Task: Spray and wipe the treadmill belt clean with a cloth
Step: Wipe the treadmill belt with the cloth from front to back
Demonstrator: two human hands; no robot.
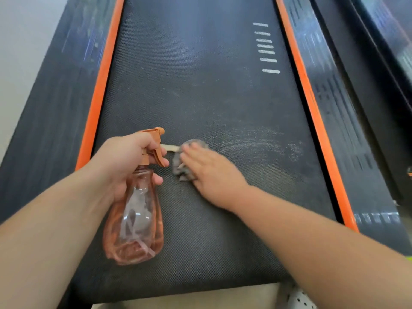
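Grey cloth [185, 167] lies on the belt [200, 85] under the flat, pressing right hand [208, 171]; the left hand [126, 159] grips the spray bottle [133, 219]. Wet streaks [256, 144] show to its right; the far belt looks dusty, likely unwiped.

Treadmill belt [189, 85] – matt black, fine woven texture, wet streaks. Spray bottle [133, 219] – clear glossy orange-tinted plastic. Cloth [181, 168] grey, fuzzy.

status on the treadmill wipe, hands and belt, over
Left hand grips spray bottle. Right hand flat on grey cloth, pressing it to the belt. Wet streaks right of cloth; no obstruction seen.
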